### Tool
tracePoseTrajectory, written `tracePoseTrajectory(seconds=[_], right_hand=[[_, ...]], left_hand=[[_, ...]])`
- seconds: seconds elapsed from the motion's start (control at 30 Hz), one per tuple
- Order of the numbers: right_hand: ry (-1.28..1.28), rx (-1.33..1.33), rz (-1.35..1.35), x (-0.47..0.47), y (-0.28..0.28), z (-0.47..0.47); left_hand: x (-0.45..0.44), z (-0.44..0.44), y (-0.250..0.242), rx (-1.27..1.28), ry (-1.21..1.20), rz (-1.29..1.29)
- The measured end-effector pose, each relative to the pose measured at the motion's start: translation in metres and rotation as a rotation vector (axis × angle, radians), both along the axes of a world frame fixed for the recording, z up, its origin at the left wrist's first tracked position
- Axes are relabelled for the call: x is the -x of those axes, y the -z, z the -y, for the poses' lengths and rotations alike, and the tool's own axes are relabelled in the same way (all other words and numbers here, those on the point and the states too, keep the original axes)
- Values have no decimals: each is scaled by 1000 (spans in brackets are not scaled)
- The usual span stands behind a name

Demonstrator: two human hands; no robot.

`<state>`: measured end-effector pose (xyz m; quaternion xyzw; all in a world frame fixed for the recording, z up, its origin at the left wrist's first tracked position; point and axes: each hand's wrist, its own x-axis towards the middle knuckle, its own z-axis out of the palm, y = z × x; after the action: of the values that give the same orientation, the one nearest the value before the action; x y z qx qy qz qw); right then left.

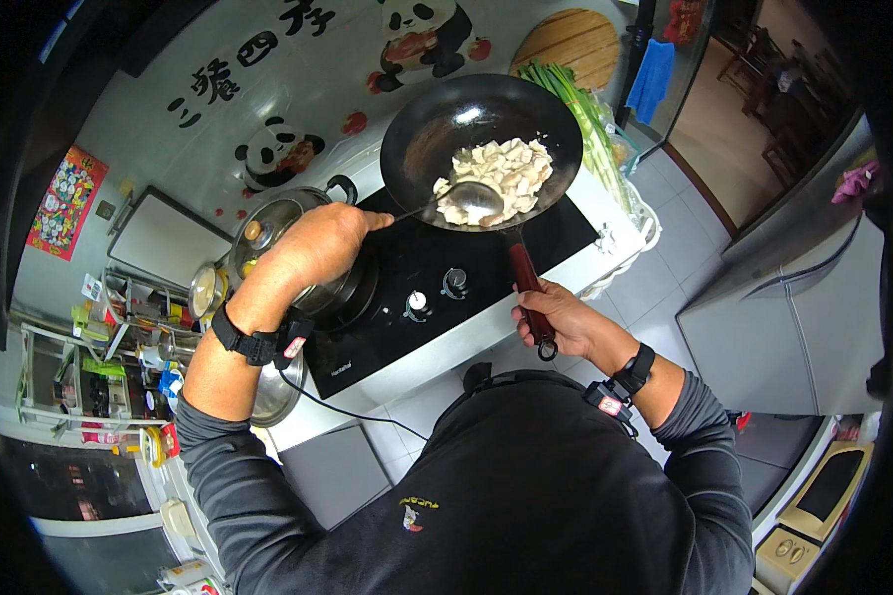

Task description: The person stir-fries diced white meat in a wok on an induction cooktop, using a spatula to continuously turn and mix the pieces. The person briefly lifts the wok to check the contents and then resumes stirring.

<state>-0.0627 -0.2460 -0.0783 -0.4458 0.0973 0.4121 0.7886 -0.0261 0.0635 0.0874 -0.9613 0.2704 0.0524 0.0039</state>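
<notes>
A black wok (424,141) sits over the right part of the black glass cooktop (387,320), holding chopped pale meat pieces (506,171). My left hand (327,242) is closed on the dark handle of a metal ladle (476,199), whose bowl rests among the pieces at the wok's near side. Around the wok's red-brown handle (521,260) my right hand (558,316) is wrapped, near the handle's ring end. Under my left forearm is a lidded pot (283,212) on the left part of the cooktop, partly hidden by the arm.
Green onions (580,126) lie right of the wok, before a round wooden board (569,44). On the left stand a condiment rack (104,357) and a metal bowl (279,390). A cable hangs from my left wrist. A refrigerator (781,320) stands at the right.
</notes>
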Motion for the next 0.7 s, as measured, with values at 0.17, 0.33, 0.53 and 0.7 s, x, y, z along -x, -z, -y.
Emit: tracePoseTrajectory(seconds=[0.17, 0.33, 0.53, 0.7], right_hand=[[-7, -20, -3, 1, 0, 1], [-20, -8, 2, 0, -2, 0], [-30, -10, 4, 0, -4, 0], [-28, -12, 7, 0, -3, 0]], left_hand=[[-3, 21, 20, -118, -101, -48], [-24, 42, 65, -152, -130, -10], [-59, 38, 96, -49, -282, 83], [-99, 9, 108, 261, -372, 142]])
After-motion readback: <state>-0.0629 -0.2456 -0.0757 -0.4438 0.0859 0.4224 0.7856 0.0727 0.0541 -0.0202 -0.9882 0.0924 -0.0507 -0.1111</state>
